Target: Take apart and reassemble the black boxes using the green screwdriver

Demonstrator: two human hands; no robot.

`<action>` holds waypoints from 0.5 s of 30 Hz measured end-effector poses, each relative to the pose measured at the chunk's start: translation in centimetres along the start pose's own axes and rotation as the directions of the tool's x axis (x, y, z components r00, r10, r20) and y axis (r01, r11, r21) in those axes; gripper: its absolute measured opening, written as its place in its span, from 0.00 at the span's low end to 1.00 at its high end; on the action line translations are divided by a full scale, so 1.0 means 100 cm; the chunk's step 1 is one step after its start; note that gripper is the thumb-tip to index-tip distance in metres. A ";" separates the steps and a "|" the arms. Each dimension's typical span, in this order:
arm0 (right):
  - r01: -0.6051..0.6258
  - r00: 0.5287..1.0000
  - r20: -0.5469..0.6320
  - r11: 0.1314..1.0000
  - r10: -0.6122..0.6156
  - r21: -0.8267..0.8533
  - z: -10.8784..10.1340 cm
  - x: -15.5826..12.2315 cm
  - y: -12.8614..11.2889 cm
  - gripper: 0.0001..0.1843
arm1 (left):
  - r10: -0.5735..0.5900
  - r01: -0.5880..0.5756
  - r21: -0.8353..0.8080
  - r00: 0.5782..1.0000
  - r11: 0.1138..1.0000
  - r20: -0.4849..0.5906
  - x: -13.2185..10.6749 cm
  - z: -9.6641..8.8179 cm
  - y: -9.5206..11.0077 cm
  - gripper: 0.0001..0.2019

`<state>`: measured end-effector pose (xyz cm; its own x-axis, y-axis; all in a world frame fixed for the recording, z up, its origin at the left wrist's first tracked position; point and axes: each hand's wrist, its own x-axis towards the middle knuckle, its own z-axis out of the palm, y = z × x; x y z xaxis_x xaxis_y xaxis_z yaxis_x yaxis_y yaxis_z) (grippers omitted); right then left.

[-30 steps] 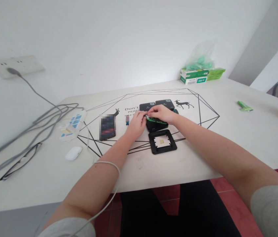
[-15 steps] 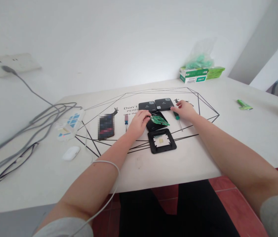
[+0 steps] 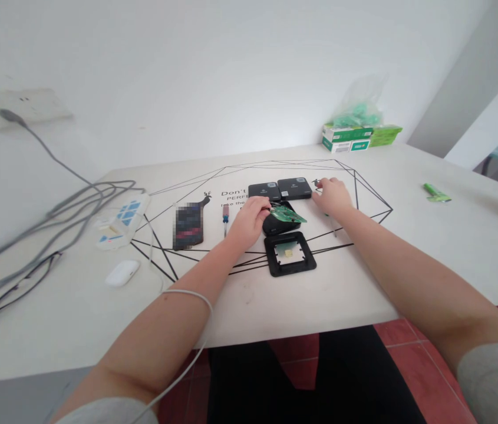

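My left hand (image 3: 252, 221) is closed on the left edge of a green circuit board (image 3: 289, 214), which tilts over an open black plastic housing (image 3: 277, 226). Nearer to me lies a square black cover (image 3: 290, 271) with a pale metal plate inside it. My right hand (image 3: 332, 196), fingers bent, covers the handle of a screwdriver (image 3: 334, 227). Only a bit of green and the thin shaft show below the palm. Beyond the housing, two flat black boxes (image 3: 264, 191) sit side by side on the desk.
Left of my hand are a second screwdriver (image 3: 226, 215) and a blurred-out phone (image 3: 188, 227). Farther left are a white earbud case (image 3: 122, 273), a power strip (image 3: 125, 221), glasses (image 3: 19, 288) and grey cables. Green boxes (image 3: 348, 134) stand at the back right. A white cord crosses my left forearm.
My right hand has shifted slightly right, and the screwdriver under it has moved right too. My left hand stays on the circuit board, which has hardly moved.
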<state>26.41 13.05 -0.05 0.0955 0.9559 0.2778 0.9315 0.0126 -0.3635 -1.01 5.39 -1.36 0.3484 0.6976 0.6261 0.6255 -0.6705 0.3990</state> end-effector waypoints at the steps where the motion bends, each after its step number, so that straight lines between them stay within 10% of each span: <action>1: 0.058 0.998 -0.018 0.996 -0.057 0.061 -0.002 -0.003 -0.007 0.15 | -0.003 0.003 0.003 1.000 1.000 -0.014 0.000 -0.001 0.001 0.09; 4: 0.039 0.986 0.135 0.918 -0.099 0.395 -0.006 -0.016 -0.029 0.13 | -0.012 0.012 0.003 0.999 1.000 -0.051 0.000 -0.001 0.003 0.09; 8: -0.408 0.851 0.519 0.525 -0.077 0.747 -0.007 -0.031 -0.049 0.11 | 0.018 -0.018 -0.008 0.998 1.000 -0.053 -0.001 0.000 0.004 0.09; 11: -0.476 0.854 0.520 0.367 -0.024 0.799 -0.003 -0.031 -0.050 0.14 | 0.017 -0.017 -0.011 1.000 1.000 -0.015 -0.002 0.002 0.002 0.09; 15: -0.406 0.906 0.420 0.410 0.059 0.817 0.005 -0.016 -0.038 0.10 | -0.078 0.077 0.038 0.997 0.996 0.028 -0.003 0.005 -0.006 0.18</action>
<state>22.54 11.66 0.44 -0.0057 0.9896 -0.1435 0.0565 -0.1429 -0.9881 -1.12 5.67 -2.15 0.3181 0.7543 0.5743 0.6762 -0.6051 0.4202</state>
